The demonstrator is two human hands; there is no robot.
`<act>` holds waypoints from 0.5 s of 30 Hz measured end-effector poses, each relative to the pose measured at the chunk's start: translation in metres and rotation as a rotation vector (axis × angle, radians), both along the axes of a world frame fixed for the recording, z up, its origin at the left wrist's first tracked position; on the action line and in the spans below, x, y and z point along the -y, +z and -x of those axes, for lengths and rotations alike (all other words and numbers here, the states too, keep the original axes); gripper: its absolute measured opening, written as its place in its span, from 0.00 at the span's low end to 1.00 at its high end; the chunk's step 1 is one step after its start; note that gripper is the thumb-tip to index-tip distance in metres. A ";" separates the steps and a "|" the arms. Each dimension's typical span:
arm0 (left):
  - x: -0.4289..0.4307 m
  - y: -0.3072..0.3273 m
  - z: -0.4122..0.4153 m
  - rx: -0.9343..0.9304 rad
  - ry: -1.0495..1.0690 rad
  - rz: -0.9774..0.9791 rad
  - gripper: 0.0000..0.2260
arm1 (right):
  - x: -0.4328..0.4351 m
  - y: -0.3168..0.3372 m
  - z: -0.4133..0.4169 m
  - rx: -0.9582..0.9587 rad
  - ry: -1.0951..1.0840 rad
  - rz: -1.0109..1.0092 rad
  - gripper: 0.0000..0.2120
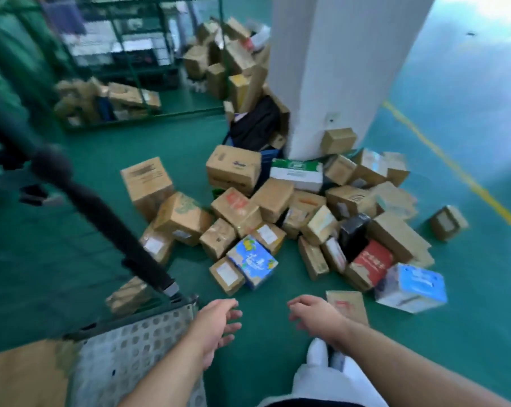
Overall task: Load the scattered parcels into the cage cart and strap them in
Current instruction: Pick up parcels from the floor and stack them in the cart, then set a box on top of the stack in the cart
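Observation:
A heap of several cardboard parcels (274, 201) lies on the green floor around the foot of a white pillar. A blue printed box (252, 261) sits at the heap's near edge, and a flat brown parcel (348, 305) lies just beyond my right hand. My left hand (219, 324) and my right hand (313, 314) reach forward over the floor, fingers loosely curled, holding nothing. The cage cart's perforated metal panel (136, 348) and black padded bar (107, 218) stand at my lower left. A brown parcel (22, 374) lies inside the cart.
A white pillar (336, 69) rises behind the heap. A green cage cart (131, 60) with parcels inside stands at the far left, and more boxes (230, 60) are stacked beside it. A yellow floor line (453, 168) runs along the right. A lone small box (448, 223) sits apart.

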State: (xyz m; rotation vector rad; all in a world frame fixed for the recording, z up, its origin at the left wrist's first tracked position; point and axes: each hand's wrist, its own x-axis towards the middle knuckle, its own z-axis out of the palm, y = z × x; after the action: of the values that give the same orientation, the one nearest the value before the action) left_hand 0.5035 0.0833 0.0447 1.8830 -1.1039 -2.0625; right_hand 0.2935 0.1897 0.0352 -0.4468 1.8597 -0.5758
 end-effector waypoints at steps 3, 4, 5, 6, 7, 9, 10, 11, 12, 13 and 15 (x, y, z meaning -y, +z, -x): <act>0.001 0.000 0.074 0.026 -0.087 0.010 0.09 | -0.020 -0.005 0.067 0.011 -0.093 0.004 0.09; 0.002 0.000 0.083 0.035 -0.094 0.008 0.09 | -0.022 -0.007 0.077 0.006 -0.098 0.003 0.09; 0.005 0.000 0.106 0.040 -0.100 0.006 0.09 | -0.024 -0.010 0.100 0.004 -0.106 0.000 0.09; 0.008 -0.001 0.126 0.042 -0.092 0.006 0.09 | -0.025 -0.013 0.121 0.000 -0.111 -0.006 0.09; 0.011 -0.001 0.147 0.052 -0.093 0.004 0.09 | -0.025 -0.016 0.143 -0.004 -0.105 -0.020 0.09; 0.019 -0.003 0.179 0.066 -0.082 -0.015 0.09 | -0.022 -0.027 0.181 -0.007 -0.089 -0.041 0.09; 0.023 -0.006 0.191 0.074 -0.071 -0.017 0.10 | -0.020 -0.030 0.198 -0.006 -0.085 -0.054 0.09; 0.027 -0.007 0.202 0.087 -0.058 -0.027 0.10 | -0.017 -0.032 0.214 -0.002 -0.084 -0.065 0.09; 0.031 -0.007 0.209 0.094 -0.045 -0.031 0.10 | -0.013 -0.034 0.226 -0.003 -0.097 -0.065 0.10; 0.034 -0.007 0.215 0.103 -0.029 -0.042 0.11 | -0.008 -0.036 0.238 -0.005 -0.107 -0.067 0.11; 0.039 -0.007 0.223 0.108 -0.005 -0.052 0.11 | 0.004 -0.035 0.255 0.010 -0.110 -0.069 0.11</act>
State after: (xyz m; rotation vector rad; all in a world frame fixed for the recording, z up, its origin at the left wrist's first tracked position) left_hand 0.2800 0.0441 0.0381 2.0396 -1.0896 -2.0328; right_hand 0.0390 0.1860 0.0001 -0.2966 1.8970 -0.5845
